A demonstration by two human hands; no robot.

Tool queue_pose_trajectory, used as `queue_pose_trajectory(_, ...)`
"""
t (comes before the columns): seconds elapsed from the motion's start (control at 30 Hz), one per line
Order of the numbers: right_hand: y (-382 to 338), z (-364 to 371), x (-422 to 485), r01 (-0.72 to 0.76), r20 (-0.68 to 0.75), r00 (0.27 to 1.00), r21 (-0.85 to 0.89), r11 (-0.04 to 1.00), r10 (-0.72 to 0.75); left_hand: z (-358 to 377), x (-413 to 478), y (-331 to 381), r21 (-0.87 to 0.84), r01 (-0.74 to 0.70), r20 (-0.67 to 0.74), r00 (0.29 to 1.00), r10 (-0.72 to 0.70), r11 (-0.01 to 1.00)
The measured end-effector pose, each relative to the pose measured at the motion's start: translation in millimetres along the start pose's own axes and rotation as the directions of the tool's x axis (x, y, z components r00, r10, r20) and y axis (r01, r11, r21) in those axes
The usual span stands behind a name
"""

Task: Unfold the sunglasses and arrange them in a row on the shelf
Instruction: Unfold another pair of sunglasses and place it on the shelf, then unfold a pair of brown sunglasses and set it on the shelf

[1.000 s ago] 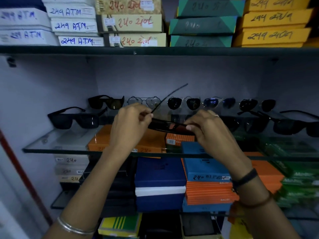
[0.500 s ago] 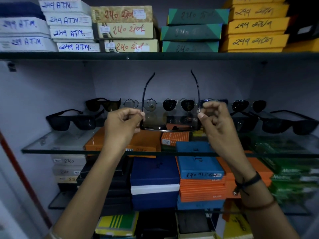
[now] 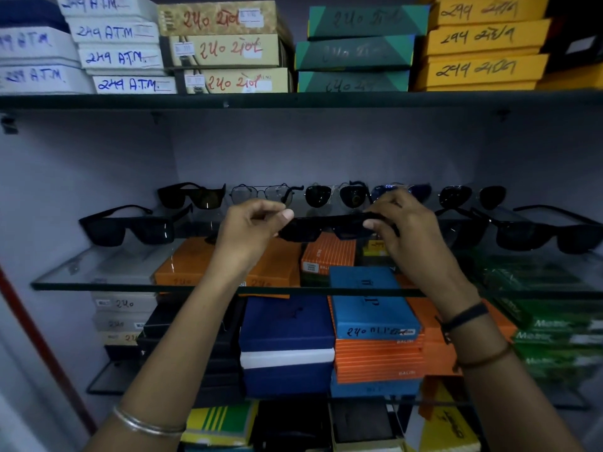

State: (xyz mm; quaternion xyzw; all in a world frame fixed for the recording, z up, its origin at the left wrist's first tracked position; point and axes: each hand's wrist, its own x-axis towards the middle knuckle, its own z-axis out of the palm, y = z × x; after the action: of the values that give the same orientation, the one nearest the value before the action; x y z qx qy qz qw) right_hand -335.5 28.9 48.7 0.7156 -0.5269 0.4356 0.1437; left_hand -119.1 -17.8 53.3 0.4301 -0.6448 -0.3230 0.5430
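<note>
Both hands hold one pair of black sunglasses (image 3: 326, 225) level above the glass shelf (image 3: 98, 275). My left hand (image 3: 251, 230) pinches its left end and my right hand (image 3: 401, 226) grips its right end. Its arms are unfolded and point away from me toward the back row. Black sunglasses (image 3: 127, 228) stand at the shelf's left, and more dark pairs (image 3: 538, 234) stand at the right. Along the back wall runs a row of several pairs, among them a dark-lensed pair (image 3: 336, 195).
Labelled boxes (image 3: 228, 48) are stacked on the upper shelf. Orange, blue and green boxes (image 3: 372, 301) fill the shelves below the glass. The glass shelf's front edge crosses just under my wrists.
The sunglasses went from one arm open to both arms open, then tipped level with the lenses facing me. Both hands have moved forward and slightly down toward the shelf.
</note>
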Motion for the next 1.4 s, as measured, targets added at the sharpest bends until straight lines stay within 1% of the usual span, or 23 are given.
queue_pose_trajectory(0.07,2,4,1,-0.027,0.002,1.000,-0.031,0.999,0.027,5,1,-2,0.094,-0.037,-0.012,0.999,0.038,0.995)
queue_pose_trajectory(0.17,3,9,1,-0.048,-0.003,0.999,-0.141,0.989,0.048,11,4,-4,0.226,-0.081,-0.040,0.995,0.093,0.971)
queue_pose_trajectory(0.33,8,14,4,-0.083,-0.055,0.996,-0.261,0.962,0.071,20,10,-4,0.298,-0.096,-0.041,0.993,0.114,0.950)
queue_pose_trajectory(0.47,12,16,5,-0.136,-0.001,0.990,-0.329,0.934,0.144,24,8,-6,0.373,-0.118,0.027,0.993,0.116,0.920)
queue_pose_trajectory(0.53,12,15,4,-0.150,0.000,0.987,-0.352,0.924,0.160,21,6,-5,0.421,-0.149,0.047,0.989,0.143,0.895)
queue_pose_trajectory(0.6,8,14,3,-0.161,-0.032,0.987,-0.321,0.933,0.160,13,4,-4,0.497,-0.184,0.022,0.980,0.200,0.848)
queue_pose_trajectory(0.67,0,15,4,-0.161,-0.070,0.986,-0.246,0.956,0.148,0,5,-3,0.638,-0.177,-0.035,0.965,0.258,0.750)
queue_pose_trajectory(0.7,-6,15,5,-0.156,-0.078,0.987,-0.200,0.967,0.143,-8,7,-4,0.705,-0.142,-0.059,0.964,0.258,0.695)
queue_pose_trajectory(0.73,-12,17,7,-0.147,-0.078,0.988,-0.153,0.977,0.136,-15,9,-5,0.758,-0.094,-0.077,0.970,0.232,0.646)
queue_pose_trajectory(0.8,-25,21,10,-0.121,-0.060,0.991,-0.076,0.990,0.117,-28,15,-9,0.821,0.006,-0.095,0.987,0.127,0.571)
queue_pose_trajectory(0.83,-32,25,11,-0.106,-0.048,0.993,-0.048,0.993,0.104,-32,18,-13,0.830,0.043,-0.100,0.992,0.073,0.556)
queue_pose_trajectory(0.9,-45,34,12,-0.080,-0.017,0.997,-0.011,0.997,0.080,-39,21,-18,0.831,0.079,-0.110,0.994,0.024,0.551)
queue_pose_trajectory(1.0,-60,46,15,-0.043,0.023,0.999,0.034,0.998,0.042,-47,21,-23,0.827,0.065,-0.115,0.992,0.054,0.558)
queue_pose_trajectory(1.07,-69,51,17,-0.026,0.048,0.999,0.057,0.998,0.023,-56,21,-25,0.800,0.030,-0.115,0.988,0.103,0.600)
queue_pose_trajectory(1.13,-76,56,20,-0.021,0.063,0.998,0.082,0.996,0.016,-67,20,-26,0.760,-0.032,-0.103,0.980,0.169,0.649)
queue_pose_trajectory(1.2,-82,62,24,-0.021,0.058,0.998,0.084,0.996,0.017,-77,16,-22,0.727,-0.126,-0.063,0.967,0.249,0.675)
queue_pose_trajectory(1.3,-91,71,28,-0.014,0.047,0.999,0.032,0.999,0.012,-90,0,-9,0.687,-0.278,0.019,0.931,0.365,0.672)
queue_pose_trajectory(1.4,-97,74,27,0.025,0.047,0.999,-0.016,1.000,-0.024,-99,-17,-2,0.644,-0.378,0.063,0.893,0.446,0.666)
